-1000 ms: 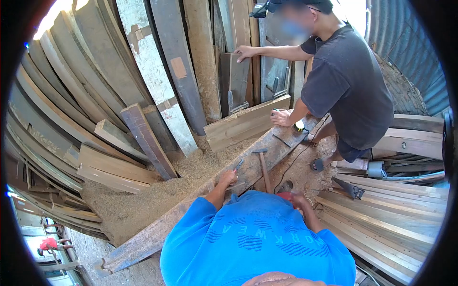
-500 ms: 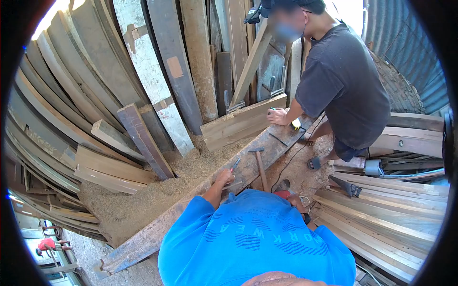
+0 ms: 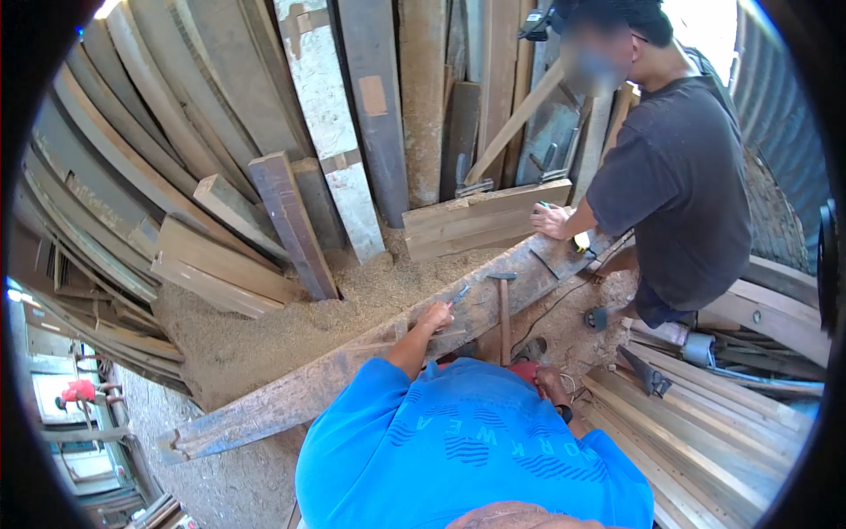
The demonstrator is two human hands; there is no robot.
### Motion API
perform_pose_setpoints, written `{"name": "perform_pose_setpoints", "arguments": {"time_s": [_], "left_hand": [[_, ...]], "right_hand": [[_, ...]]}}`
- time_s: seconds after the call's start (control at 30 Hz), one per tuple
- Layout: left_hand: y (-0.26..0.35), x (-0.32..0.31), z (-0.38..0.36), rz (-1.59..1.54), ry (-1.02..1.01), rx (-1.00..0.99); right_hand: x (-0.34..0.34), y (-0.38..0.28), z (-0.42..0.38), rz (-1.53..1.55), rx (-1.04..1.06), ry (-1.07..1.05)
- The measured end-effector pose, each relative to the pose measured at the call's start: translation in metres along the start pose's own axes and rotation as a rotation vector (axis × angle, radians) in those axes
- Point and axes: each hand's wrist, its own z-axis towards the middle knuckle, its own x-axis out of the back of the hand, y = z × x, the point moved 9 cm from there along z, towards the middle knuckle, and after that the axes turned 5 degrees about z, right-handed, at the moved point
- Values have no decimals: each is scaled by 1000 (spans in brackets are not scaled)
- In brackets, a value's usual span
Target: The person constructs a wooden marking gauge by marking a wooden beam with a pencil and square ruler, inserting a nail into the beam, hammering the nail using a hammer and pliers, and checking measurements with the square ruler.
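Here, your left hand (image 3: 434, 316) closes around a slim tool (image 3: 461, 294) over the bench (image 3: 352, 375), near the hammer (image 3: 504, 322) — a piece likely light and stiff, best held low on its handle, fingers behind the greyish tip. Your right hand (image 3: 551, 382) hangs low near your body — partly hidden, its grip impossible to tell.

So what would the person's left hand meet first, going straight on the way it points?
Past the small tool it holds, the left hand would probably cross the bench and meet the wide plank beyond its far edge, though depth is unclear. The hammer looks to lie just right of that line.
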Motion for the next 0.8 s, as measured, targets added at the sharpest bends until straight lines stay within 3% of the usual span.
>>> {"name": "perform_pose_setpoints", "arguments": {"time_s": [0.03,0.1,0.17,0.27,0.37,0.47,0.57,0.67,0.8], "left_hand": [[0,1,-1,-7,-4,8],[1,2,-5,-19,-17,21],[5,8,-14,-27,-52,21],[3,8,-14,-52,-71,18],[0,1,-4,-59,-73,28],[4,9,-11,-46,-43,17],[4,11,-17,-58,-87,13],[4,11,-16,-79,-107,7],[0,-2,-6,-78,-155,58]], "right_hand": [[-4,-5,5,-220,-8,-9],[-13,-17,8,-351,-47,-5],[-22,-43,-6,-170,-114,22],[-33,-38,19,-73,54,-6],[-34,-28,50,-211,43,93],[-45,-93,28,-514,91,56],[-52,-117,22,-387,84,152],[-80,-183,-17,-21,41,37],[-103,-175,15,-318,18,27]]}}
